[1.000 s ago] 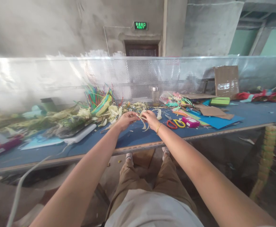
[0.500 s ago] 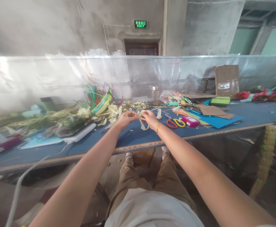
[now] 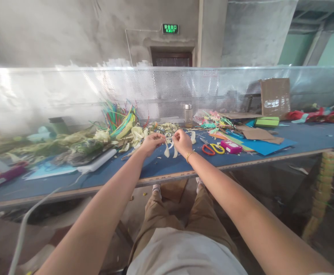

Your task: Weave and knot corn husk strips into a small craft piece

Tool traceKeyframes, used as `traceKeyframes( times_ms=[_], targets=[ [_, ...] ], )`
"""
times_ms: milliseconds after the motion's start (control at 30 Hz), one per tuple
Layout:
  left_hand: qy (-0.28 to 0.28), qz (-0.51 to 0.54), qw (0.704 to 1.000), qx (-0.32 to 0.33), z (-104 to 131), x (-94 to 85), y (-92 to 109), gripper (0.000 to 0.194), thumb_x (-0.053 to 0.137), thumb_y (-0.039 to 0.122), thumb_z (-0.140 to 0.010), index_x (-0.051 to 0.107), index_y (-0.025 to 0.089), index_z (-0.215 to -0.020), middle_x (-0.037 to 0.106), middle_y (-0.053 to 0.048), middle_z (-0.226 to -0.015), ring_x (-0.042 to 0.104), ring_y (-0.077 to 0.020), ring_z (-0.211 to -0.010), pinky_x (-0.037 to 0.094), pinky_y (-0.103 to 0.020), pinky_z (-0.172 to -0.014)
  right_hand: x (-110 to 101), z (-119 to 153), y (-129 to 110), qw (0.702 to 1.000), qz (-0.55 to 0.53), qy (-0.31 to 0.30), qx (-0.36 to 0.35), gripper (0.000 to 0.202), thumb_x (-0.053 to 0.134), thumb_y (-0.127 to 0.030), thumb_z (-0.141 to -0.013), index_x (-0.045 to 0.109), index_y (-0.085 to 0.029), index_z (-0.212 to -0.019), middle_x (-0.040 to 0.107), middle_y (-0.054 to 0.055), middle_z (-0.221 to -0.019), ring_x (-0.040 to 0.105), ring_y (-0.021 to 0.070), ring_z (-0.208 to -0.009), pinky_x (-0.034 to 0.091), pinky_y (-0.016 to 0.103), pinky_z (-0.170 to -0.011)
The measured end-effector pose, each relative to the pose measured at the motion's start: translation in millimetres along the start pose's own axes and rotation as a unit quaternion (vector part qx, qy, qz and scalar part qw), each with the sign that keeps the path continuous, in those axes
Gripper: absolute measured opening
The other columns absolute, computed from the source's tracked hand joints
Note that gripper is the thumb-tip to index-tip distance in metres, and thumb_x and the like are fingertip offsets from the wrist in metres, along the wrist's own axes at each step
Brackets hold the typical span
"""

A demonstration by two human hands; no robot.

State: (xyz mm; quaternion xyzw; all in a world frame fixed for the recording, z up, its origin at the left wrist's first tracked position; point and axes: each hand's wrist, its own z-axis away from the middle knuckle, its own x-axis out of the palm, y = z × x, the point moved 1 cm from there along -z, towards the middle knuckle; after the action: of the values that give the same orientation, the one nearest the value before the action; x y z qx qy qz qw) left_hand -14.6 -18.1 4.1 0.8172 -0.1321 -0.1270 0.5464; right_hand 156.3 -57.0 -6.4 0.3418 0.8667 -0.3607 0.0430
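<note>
Over the blue tabletop (image 3: 155,166), my left hand (image 3: 153,143) and my right hand (image 3: 182,142) face each other, a small gap apart. Both are pinched on a thin whitish strip (image 3: 168,138) stretched between the fingertips. Pale cream petal-like pieces (image 3: 167,151) dangle or lie just below it; I cannot tell whether they are joined to the strip. Beyond my left hand lie more cream petal-like pieces (image 3: 137,133). Red-handled scissors (image 3: 208,150) and yellow-handled scissors (image 3: 218,149) rest to the right of my right hand.
Bundles of coloured stems (image 3: 121,122) and greenish material (image 3: 81,147) crowd the left. A glass bottle (image 3: 188,116) stands at the back by the perforated screen (image 3: 167,91). Rightward are a magenta box (image 3: 231,147), blue sheets (image 3: 270,147) and cardboard (image 3: 275,98). A white cable (image 3: 38,206) hangs over the edge.
My hands have drawn slightly apart, the right one turning upward at the wrist. The strip between them now shows, and the pale pieces hang differently below.
</note>
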Motion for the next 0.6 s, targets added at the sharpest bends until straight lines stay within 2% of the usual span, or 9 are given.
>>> traceKeyframes(
  times_ms=[33, 100, 200, 367, 600],
  targets=[
    [-0.002, 0.014, 1.000, -0.006, 0, 0.1, 1, 0.028, 0.081, 0.029, -0.055, 0.065, 0.017, -0.075, 0.058, 0.002, -0.060, 0.048, -0.0073, -0.050, 0.034, -0.023, -0.050, -3, 0, -3, 0.999, 0.021, 0.009, -0.045, 0.006, 0.057, -0.023, -0.078, 0.058, -0.021, -0.084, 0.063, 0.005, -0.083, 0.056, 0.0199, -0.083, 0.042, 0.033, -0.083],
    [-0.005, 0.034, 0.999, -0.013, 1, 0.2, 2, 0.028, 0.082, 0.028, -0.054, 0.065, 0.016, -0.074, 0.059, 0.001, -0.061, 0.048, -0.0073, -0.051, 0.034, -0.023, -0.050, -5, 0, -8, 0.990, 0.042, -0.003, -0.133, 0.016, 0.056, -0.016, -0.076, 0.060, -0.021, -0.091, 0.063, 0.007, -0.098, 0.055, 0.0216, -0.097, 0.039, 0.034, -0.091],
    [-0.013, 0.046, 0.999, -0.018, 2, 0.4, 3, 0.029, 0.082, 0.025, -0.053, 0.064, 0.016, -0.073, 0.061, 0.000, -0.064, 0.050, -0.0073, -0.052, 0.035, -0.022, -0.051, -4, 0, -12, 0.978, 0.043, -0.053, -0.199, 0.021, 0.060, -0.015, -0.076, 0.063, -0.023, -0.094, 0.064, 0.005, -0.107, 0.052, 0.0223, -0.107, 0.034, 0.036, -0.098],
    [-0.020, 0.041, 0.999, -0.027, 3, -0.6, 3, 0.032, 0.082, 0.023, -0.053, 0.063, 0.017, -0.078, 0.060, 0.002, -0.061, 0.049, -0.0070, -0.049, 0.035, -0.022, -0.049, -2, -2, -10, 0.978, 0.025, -0.093, -0.185, 0.011, 0.062, -0.021, -0.080, 0.068, -0.026, -0.088, 0.069, 0.002, -0.099, 0.055, 0.0217, -0.100, 0.034, 0.037, -0.096],
    [-0.033, 0.028, 0.999, -0.021, 3, -3.0, 6, 0.033, 0.083, 0.026, -0.054, 0.061, 0.017, -0.077, 0.061, 0.001, -0.061, 0.051, -0.0078, -0.051, 0.034, -0.022, -0.049, -5, -1, -13, 0.975, 0.024, -0.092, -0.200, 0.014, 0.064, -0.022, -0.079, 0.072, -0.027, -0.089, 0.068, 0.003, -0.102, 0.054, 0.0222, -0.102, 0.035, 0.039, -0.094]
  ],
)
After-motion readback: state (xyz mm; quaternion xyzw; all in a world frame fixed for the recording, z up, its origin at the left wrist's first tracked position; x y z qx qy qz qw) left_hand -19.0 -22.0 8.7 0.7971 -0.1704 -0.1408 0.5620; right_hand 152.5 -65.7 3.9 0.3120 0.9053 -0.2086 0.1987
